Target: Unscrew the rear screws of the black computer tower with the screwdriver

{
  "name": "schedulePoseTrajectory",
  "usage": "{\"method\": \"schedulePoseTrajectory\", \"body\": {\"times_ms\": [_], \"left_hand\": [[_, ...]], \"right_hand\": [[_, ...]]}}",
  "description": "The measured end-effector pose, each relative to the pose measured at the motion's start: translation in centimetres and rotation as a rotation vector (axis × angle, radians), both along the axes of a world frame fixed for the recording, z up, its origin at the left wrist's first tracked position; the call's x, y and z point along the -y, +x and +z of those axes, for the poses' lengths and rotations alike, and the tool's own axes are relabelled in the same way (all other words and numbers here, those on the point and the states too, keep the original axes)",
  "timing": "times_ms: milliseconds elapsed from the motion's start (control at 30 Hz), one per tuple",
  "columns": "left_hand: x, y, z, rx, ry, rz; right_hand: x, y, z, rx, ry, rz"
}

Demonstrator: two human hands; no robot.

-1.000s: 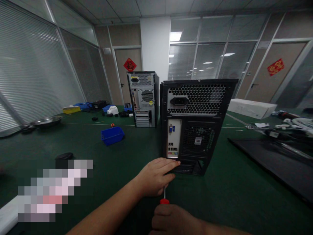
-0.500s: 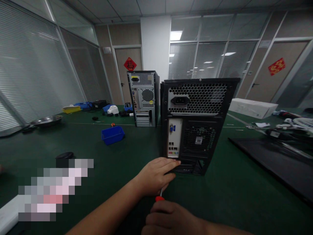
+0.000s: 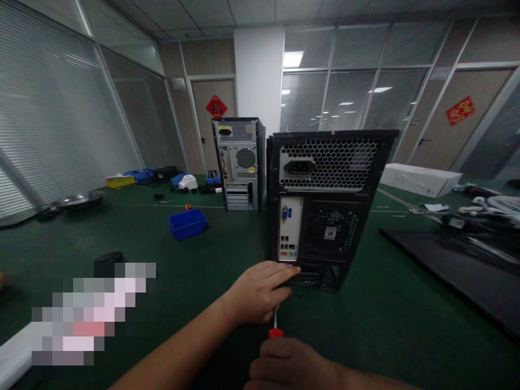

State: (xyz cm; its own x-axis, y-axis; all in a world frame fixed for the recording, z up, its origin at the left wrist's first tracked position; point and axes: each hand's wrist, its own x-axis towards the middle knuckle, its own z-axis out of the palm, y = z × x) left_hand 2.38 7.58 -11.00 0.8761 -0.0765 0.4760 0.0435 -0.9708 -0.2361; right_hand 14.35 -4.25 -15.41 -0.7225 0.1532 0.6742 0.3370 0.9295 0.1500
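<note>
A black computer tower (image 3: 325, 206) stands upright on the green table (image 3: 385, 325) with its rear panel facing me. My left hand (image 3: 258, 292) rests against the lower left corner of that panel, fingers curled around the metal shaft of a screwdriver (image 3: 275, 326). My right hand (image 3: 292, 365) is closed around the screwdriver's red handle at the bottom of the view. The shaft points up toward the case's bottom left, its tip hidden behind my left hand.
A second tower (image 3: 238, 162) stands farther back. A blue bin (image 3: 187, 223) sits left of centre. A black side panel (image 3: 455, 271) lies flat at the right, a white box (image 3: 420, 179) behind it. A metal bowl (image 3: 77, 201) and clutter lie at far left.
My right hand and the red handle shifted left and up half a second ago, then back right and down. The left hand and the tower stayed in place.
</note>
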Motion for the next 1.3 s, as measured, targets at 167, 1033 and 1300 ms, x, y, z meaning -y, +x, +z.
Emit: {"method": "schedulePoseTrajectory", "body": {"times_ms": [167,1033,1300], "left_hand": [[0.0,0.0,0.1,-0.009,0.006,-0.004],[0.0,0.0,0.1,0.029,0.018,-0.022],[-0.1,0.0,0.2,0.039,0.027,-0.028]], "right_hand": [[-0.5,-0.3,-2.2,0.26,-0.063,-0.001],[0.0,-1.0,1.9,-0.181,0.056,0.025],[-0.1,-0.6,-1.5,0.045,0.071,-0.065]]}}
